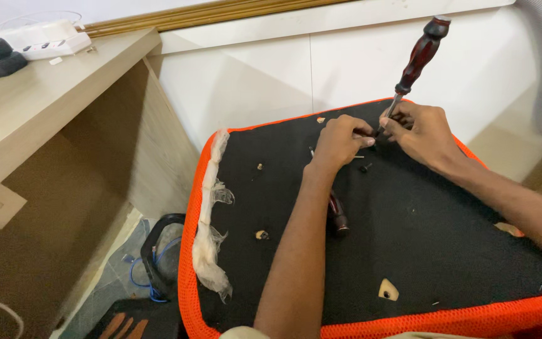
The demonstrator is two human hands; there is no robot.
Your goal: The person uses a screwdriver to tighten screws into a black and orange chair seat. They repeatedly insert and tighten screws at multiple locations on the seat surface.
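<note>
**Black felt, orange mesh, and a screwdriver set upright**

Black fabric covers the underside of the seat cushion [409,238] lying in front of you, edged all round with orange mesh and showing a frayed strip of white wadding [211,220] along its left side. Your right hand [421,132] is closed around the metal shaft of the screwdriver [418,59], low down near the tip, with the dark red, glossy handle standing free above and tilted away from you. Your left hand [340,138] is pinched shut beside the tip, fingertips together on something too small to make out, both hands almost touching near the far edge of the cushion.

The screwdriver looks stiff and fairly light, but its polished handle would likely be slippery; gripping the handle itself should give better turning force than the shaft. The cushion seems soft and yielding, so it may sink under pressure. A small dark screw [365,167] lies loose just beside your hands. A second dark tool handle [338,220] rests under your left forearm.
</note>
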